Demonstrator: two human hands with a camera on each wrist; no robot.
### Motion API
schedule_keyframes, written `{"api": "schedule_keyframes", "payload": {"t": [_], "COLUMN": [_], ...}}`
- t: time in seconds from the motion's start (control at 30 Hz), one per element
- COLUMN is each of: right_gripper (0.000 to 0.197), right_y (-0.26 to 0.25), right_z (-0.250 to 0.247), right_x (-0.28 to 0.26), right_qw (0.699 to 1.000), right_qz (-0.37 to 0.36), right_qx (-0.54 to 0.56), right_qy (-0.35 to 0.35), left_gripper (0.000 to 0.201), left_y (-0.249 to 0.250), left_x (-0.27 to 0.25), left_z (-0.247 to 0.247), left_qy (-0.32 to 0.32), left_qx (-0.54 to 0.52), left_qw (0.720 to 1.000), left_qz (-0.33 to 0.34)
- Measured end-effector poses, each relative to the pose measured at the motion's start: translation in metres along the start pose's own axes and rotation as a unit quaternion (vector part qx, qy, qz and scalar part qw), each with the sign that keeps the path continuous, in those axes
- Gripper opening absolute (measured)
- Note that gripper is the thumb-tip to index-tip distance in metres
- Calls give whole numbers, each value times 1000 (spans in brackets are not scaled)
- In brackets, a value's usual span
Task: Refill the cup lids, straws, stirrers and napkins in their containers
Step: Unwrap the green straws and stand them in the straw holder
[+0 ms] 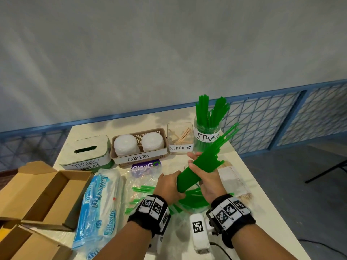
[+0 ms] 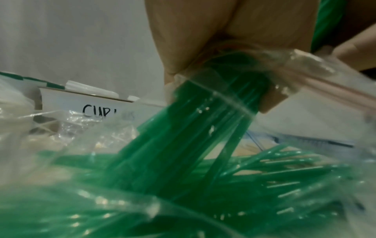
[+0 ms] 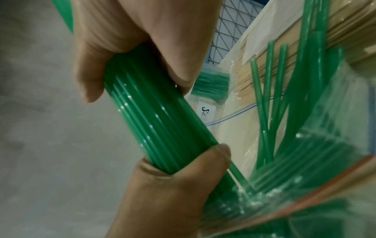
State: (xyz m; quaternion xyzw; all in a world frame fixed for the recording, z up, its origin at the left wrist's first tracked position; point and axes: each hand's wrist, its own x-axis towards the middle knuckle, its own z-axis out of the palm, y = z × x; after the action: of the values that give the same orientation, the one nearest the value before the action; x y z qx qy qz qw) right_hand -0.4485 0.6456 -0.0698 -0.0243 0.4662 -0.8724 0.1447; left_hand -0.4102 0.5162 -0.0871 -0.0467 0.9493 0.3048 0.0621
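Both hands hold one thick bundle of green straws (image 1: 200, 165), tilted up and to the right. My left hand (image 1: 169, 184) grips its lower end, where it leaves the mouth of a clear zip bag (image 1: 142, 186). My right hand (image 1: 203, 175) wraps it higher up. The bundle's tips reach beside the clear jar labelled STRAWS (image 1: 207, 135), which holds upright green straws. In the left wrist view the bundle (image 2: 203, 128) runs down into the bag (image 2: 101, 201) among loose straws. In the right wrist view the fingers (image 3: 122, 48) of my right hand curl round the bundle (image 3: 158, 120), above my left hand (image 3: 173, 185).
Along the back stand a tissue box (image 1: 86, 152), a CUP LIDS basket (image 1: 139, 158) and a clear STIRRERS box (image 1: 180, 139). A napkin pack (image 1: 99, 203) and open cardboard boxes (image 1: 43, 194) lie to the left. A pack of wooden stirrers (image 1: 234, 181) lies by the right table edge.
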Motion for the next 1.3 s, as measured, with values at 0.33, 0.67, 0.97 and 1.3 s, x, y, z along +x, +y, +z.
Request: {"api": "schedule_keyframes", "payload": {"t": [0.33, 0.67, 0.97, 1.3], "right_gripper": [20, 26, 26, 24], "right_y": [-12, -19, -65, -95], "right_z": [12, -14, -16, -11], "right_x": [10, 12, 13, 17], "right_qw": [980, 965, 965, 968], "right_qz": [10, 15, -73, -106], "right_qx": [16, 37, 18, 14], "right_qy": [196, 259, 251, 227], "left_gripper": [61, 42, 36, 19], "left_y": [-14, -39, -43, -40], "left_x": [4, 1, -1, -5], "left_z": [9, 33, 28, -19], "left_qy": [-11, -24, -30, -72], "left_qx": [67, 56, 40, -45], "left_qw": [997, 996, 996, 995], "left_qz": [-29, -71, -75, -44]}}
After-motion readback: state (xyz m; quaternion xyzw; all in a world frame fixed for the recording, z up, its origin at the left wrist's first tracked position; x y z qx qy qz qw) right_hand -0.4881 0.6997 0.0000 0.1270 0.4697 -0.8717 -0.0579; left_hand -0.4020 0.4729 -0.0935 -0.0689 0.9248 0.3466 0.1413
